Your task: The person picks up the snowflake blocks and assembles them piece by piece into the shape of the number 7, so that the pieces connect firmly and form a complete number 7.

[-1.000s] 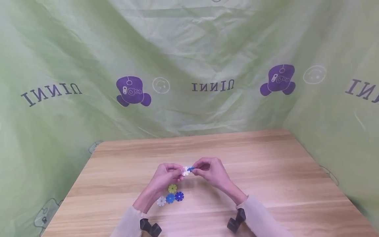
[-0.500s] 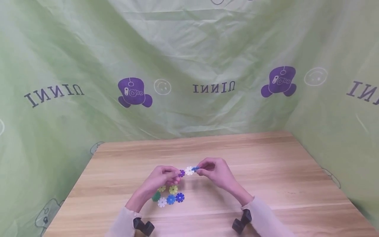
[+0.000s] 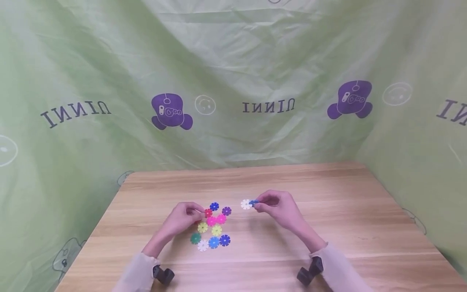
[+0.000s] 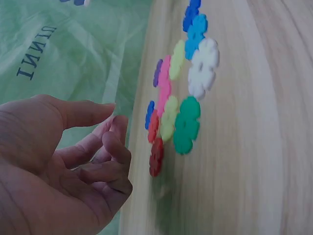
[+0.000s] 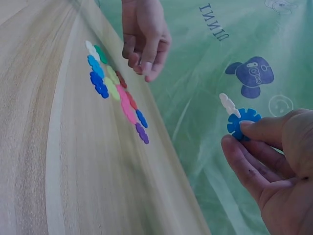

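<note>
My right hand (image 3: 282, 207) pinches a blue notched snowflake disc (image 5: 242, 122) between thumb and fingers, raised over the table. A white snowflake disc (image 3: 246, 204) is joined to it at an angle and sticks out to the left. My left hand (image 3: 184, 219) is beside the disc cluster, near a red disc (image 3: 208, 213). The left wrist view shows its fingers (image 4: 117, 147) loosely bent, holding nothing, apart from the discs. In the cluster lie pink (image 3: 221, 219), purple (image 3: 226, 211), yellow (image 3: 217, 230), green (image 3: 196, 238), white (image 3: 202, 245) and blue discs (image 3: 214, 242).
The wooden table (image 3: 310, 251) extends around both hands. A green printed curtain (image 3: 226, 134) hangs behind it and along both sides. Black wrist mounts (image 3: 310, 271) sit at both sleeves.
My left hand has let go of the white disc and drawn left, uncovering more discs on the table. The right hand has moved right, carrying the joined blue and white discs.
</note>
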`<action>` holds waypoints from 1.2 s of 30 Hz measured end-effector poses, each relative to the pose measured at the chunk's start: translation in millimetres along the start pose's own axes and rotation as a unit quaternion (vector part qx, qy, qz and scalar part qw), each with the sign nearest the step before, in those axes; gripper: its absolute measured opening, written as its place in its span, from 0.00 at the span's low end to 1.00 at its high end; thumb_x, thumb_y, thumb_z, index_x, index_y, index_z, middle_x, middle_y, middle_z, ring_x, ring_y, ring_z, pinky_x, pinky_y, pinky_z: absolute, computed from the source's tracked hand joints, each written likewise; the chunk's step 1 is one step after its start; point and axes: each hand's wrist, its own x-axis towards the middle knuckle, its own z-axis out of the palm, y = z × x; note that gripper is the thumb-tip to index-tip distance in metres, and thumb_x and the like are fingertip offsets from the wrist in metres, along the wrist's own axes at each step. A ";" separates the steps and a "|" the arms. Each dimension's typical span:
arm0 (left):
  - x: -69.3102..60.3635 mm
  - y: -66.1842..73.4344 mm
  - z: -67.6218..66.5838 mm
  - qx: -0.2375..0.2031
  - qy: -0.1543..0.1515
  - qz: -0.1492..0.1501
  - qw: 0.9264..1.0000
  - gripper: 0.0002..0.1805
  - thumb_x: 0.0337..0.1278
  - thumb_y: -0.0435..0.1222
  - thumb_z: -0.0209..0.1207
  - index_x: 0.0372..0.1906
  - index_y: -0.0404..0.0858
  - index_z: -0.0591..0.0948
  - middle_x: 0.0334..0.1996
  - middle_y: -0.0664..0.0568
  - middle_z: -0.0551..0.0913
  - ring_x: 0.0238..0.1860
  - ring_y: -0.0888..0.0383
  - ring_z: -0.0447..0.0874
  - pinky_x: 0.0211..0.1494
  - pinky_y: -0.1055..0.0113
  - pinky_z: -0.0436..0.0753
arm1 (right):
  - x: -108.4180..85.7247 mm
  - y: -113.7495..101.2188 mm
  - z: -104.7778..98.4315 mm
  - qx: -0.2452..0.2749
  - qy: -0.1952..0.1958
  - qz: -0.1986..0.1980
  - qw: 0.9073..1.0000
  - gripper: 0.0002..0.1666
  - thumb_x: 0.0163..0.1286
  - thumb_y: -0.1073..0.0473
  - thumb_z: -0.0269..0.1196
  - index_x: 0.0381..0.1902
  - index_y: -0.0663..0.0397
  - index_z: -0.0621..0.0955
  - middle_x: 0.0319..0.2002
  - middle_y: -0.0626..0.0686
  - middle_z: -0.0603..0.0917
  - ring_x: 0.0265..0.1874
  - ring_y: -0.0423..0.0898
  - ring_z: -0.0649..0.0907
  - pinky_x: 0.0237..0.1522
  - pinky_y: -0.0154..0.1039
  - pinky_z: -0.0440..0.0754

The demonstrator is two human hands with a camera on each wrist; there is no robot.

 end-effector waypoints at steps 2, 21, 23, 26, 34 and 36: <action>-0.7 -3.0 -1.6 0.018 0.015 0.001 1.000 0.09 0.63 0.33 0.69 0.46 0.35 0.87 0.35 0.48 0.89 0.35 0.55 0.85 0.38 0.65 0.85 | -1.2 0.2 -2.7 0.002 0.003 0.004 1.000 0.10 0.65 0.60 0.75 0.42 0.56 0.89 0.39 0.55 0.94 0.38 0.45 0.92 0.47 0.35 0.91; 5.0 -18.6 -13.7 0.142 -0.018 0.030 0.989 0.14 0.54 0.34 0.76 0.44 0.36 0.86 0.35 0.51 0.85 0.36 0.57 0.80 0.39 0.68 0.80 | -4.5 5.7 -11.1 0.009 -0.001 0.012 1.000 0.11 0.65 0.60 0.75 0.43 0.58 0.88 0.40 0.56 0.93 0.38 0.47 0.93 0.47 0.35 0.91; 6.1 -19.4 -13.7 0.137 -0.018 0.029 0.990 0.12 0.54 0.32 0.75 0.42 0.36 0.86 0.33 0.50 0.84 0.35 0.57 0.79 0.37 0.68 0.79 | -3.7 5.2 -11.5 0.008 -0.001 0.013 1.000 0.11 0.65 0.60 0.75 0.44 0.57 0.88 0.40 0.56 0.93 0.38 0.47 0.93 0.47 0.35 0.91; 7.3 -20.6 -14.4 0.137 -0.016 0.022 0.990 0.11 0.54 0.31 0.75 0.41 0.35 0.86 0.32 0.50 0.84 0.34 0.57 0.79 0.36 0.69 0.79 | -2.3 3.9 -12.2 0.005 -0.003 0.010 1.000 0.11 0.66 0.59 0.75 0.44 0.58 0.88 0.40 0.56 0.94 0.39 0.46 0.93 0.47 0.36 0.91; 12.1 -18.0 -16.4 0.149 -0.029 0.018 0.988 0.10 0.55 0.33 0.75 0.39 0.34 0.87 0.32 0.49 0.85 0.33 0.57 0.79 0.36 0.68 0.80 | -0.5 1.3 -16.5 0.013 0.002 0.007 1.000 0.11 0.66 0.61 0.74 0.45 0.59 0.88 0.41 0.58 0.93 0.38 0.48 0.93 0.47 0.38 0.92; 12.6 -17.6 -16.5 0.152 -0.033 0.011 0.988 0.10 0.55 0.34 0.75 0.39 0.34 0.87 0.32 0.49 0.86 0.33 0.57 0.80 0.36 0.68 0.80 | -1.2 1.8 -15.9 0.013 0.000 0.011 1.000 0.11 0.66 0.61 0.74 0.45 0.59 0.88 0.41 0.58 0.93 0.38 0.48 0.93 0.47 0.38 0.92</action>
